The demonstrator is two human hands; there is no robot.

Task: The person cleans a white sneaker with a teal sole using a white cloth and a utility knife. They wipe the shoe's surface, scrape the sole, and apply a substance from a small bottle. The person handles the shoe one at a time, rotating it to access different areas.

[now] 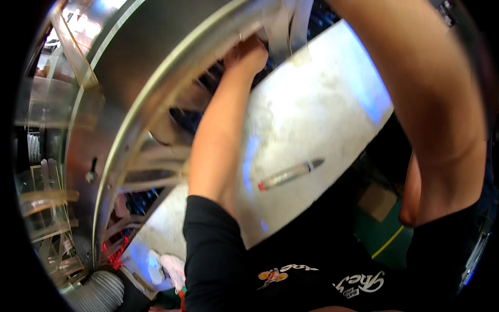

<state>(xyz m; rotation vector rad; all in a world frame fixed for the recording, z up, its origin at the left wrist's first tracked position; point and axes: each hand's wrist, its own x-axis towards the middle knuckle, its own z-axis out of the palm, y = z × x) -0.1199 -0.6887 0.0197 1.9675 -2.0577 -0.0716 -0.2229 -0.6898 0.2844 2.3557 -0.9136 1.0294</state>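
Note:
My left hand [248, 54] is raised inside the curved rim of a large round metal housing [138, 112]. Its fingers look curled in shadow against the rim's inner side, and what they hold, if anything, is hidden. My right arm [429, 88] reaches up and leaves the picture at the top, so the right hand is out of sight. Below and right of the left hand, a marker pen [291, 174] with a dark tip end and a red opposite end lies on a pale, scuffed metal surface [306, 114]. Thin translucent strips [283, 28] hang beside the left hand.
Clear plastic pieces [49, 208] stand at the far left, above a ribbed grey hose [101, 294]. Pale crumpled gloves or cloths [169, 268] lie at lower left. A cardboard box [378, 202] sits on a green floor with a yellow line [389, 242].

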